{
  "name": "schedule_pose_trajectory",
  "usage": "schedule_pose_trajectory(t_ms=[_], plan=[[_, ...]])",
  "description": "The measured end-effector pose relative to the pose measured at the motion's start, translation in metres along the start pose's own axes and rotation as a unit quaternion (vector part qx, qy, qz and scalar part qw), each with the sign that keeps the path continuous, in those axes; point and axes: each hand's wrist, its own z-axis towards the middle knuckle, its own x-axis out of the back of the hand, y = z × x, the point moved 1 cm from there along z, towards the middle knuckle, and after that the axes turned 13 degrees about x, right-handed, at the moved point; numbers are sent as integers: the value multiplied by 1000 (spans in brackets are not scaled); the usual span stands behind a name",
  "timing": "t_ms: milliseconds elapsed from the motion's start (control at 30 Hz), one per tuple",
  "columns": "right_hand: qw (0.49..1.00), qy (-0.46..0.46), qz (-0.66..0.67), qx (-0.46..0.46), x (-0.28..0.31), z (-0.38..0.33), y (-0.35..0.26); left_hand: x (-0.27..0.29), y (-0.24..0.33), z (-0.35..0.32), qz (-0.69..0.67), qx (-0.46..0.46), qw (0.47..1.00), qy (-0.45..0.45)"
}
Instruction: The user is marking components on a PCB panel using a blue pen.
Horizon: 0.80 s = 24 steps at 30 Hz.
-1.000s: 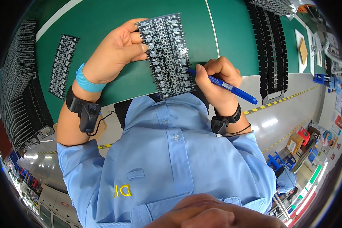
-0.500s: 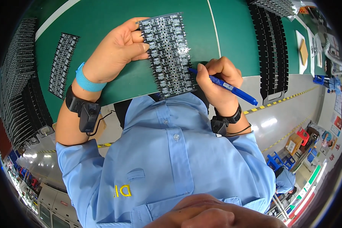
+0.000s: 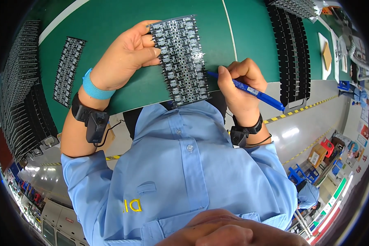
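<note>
Panel (image 3: pixel 182 61) in left hand (image 3: pixel 129 54), pen (image 3: pixel 265 98) in right (image 3: pixel 239 100)

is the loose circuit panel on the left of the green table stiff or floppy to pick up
The loose panel is probably fairly stiff: the similar panel looks nearly flat with the left hand gripping only its left edge. It looks thin, so likely light for its size. Lying flat, it would likely slide rather than roll.
</note>
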Motion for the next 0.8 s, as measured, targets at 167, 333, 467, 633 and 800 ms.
schedule_pose_trajectory(t_ms=[167,333,467,633,800], plan=[[998,-20,-51,28,-3,6,5,-5,3,-2,-7,4,1000,8],[999,-4,-25,25,-4,2,10,-4,3,0,1,8,1000,0],[998,-20,-51,39,-6,5,10,-2,2,-1,-4,2,1000,-14],[998,-16,-45,42,-7,5,11,-2,3,0,0,5,1000,-12],[998,-19,-47,37,-8,5,10,-5,4,-1,-4,9,1000,4]])
